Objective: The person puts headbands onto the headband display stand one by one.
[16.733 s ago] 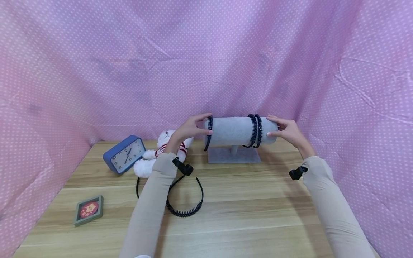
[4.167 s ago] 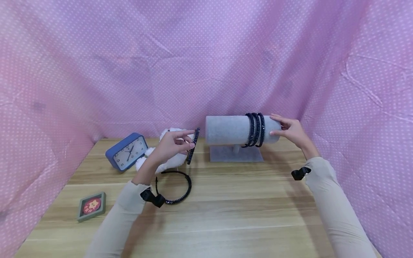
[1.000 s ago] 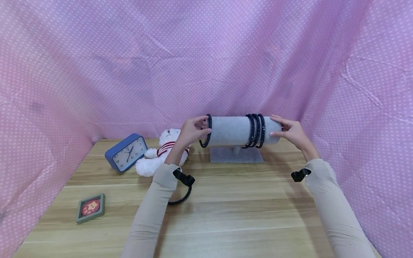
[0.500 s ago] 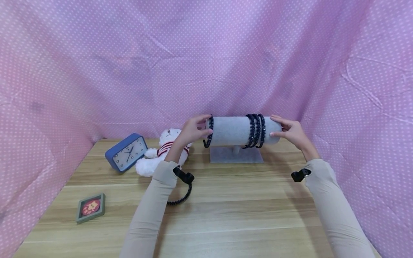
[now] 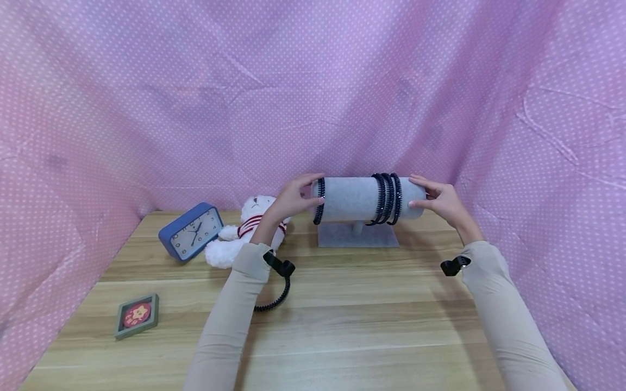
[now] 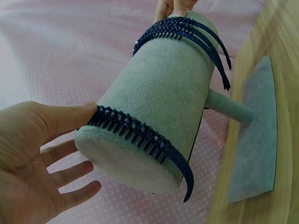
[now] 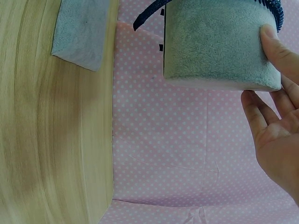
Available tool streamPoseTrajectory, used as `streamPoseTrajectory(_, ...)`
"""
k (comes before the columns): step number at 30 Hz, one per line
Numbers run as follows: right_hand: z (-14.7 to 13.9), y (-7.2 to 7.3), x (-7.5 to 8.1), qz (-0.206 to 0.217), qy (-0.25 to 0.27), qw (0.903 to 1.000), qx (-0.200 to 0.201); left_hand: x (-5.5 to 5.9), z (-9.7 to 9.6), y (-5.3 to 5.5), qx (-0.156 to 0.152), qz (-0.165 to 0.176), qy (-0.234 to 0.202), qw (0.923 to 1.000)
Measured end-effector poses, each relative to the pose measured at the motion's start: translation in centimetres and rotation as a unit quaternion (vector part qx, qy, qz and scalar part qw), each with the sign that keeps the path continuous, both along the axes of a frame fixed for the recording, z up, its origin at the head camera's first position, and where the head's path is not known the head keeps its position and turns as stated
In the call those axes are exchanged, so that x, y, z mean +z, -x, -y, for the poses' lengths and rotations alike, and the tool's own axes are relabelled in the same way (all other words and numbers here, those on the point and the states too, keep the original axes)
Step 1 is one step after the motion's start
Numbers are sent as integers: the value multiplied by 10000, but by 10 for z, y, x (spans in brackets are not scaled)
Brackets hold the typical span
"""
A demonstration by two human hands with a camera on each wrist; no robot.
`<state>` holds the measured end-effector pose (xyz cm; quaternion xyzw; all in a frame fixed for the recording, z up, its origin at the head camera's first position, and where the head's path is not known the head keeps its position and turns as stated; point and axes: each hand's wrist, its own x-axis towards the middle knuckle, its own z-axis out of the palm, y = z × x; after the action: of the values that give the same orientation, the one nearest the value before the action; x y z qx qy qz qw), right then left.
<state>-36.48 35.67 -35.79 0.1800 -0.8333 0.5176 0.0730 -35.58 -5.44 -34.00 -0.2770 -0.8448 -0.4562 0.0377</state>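
Note:
At the left end of a grey plush headband display stand point(image 5: 349, 198), a black toothed headband point(image 5: 320, 212) sits over the roll. My left hand point(image 5: 292, 199) pinches this headband, thumb on its beaded band in the left wrist view and the other fingers spread past the roll's end. My right hand point(image 5: 442, 201) grips the roll's right end between thumb and fingers. Just inward of it, three more dark headbands point(image 5: 388, 198) hang side by side. Another headband point(image 5: 277, 304) lies on the table, partly hidden behind my left forearm.
A white plush bear point(image 5: 256, 217) in a red-striped top lies behind my left wrist. Left of it stands a blue alarm clock point(image 5: 191, 232), and nearer is a small green-framed picture point(image 5: 137, 316). Pink dotted cloth point(image 5: 313, 108) surrounds the wooden table point(image 5: 371, 326).
Over the last second my left hand has slid the headband rightward onto the roll's left end. Earlier it held that headband off the stand, near the bear. My right hand has stayed put.

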Motion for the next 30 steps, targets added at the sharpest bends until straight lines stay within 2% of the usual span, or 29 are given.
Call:
streamPoseTrajectory(7, -1, -1, -1, 74, -17, 10000, 27, -1, 1, -1, 24, -186, 566, 9982)
streamPoseTrajectory(13, -1, -1, 1, -17, -44, 9999, 103, 0, 1, -2, 81, -510, 1044, 9932)
streamPoseTrajectory(25, 1, -1, 2, 87, -83, 9999, -13, 1, -7, -4, 183, -739, 1383, 9875)
streamPoseTrajectory(30, 0, -1, 3, 155, -132, 9998, -25, 3, -15, -4, 252, -902, 1610, 9825)
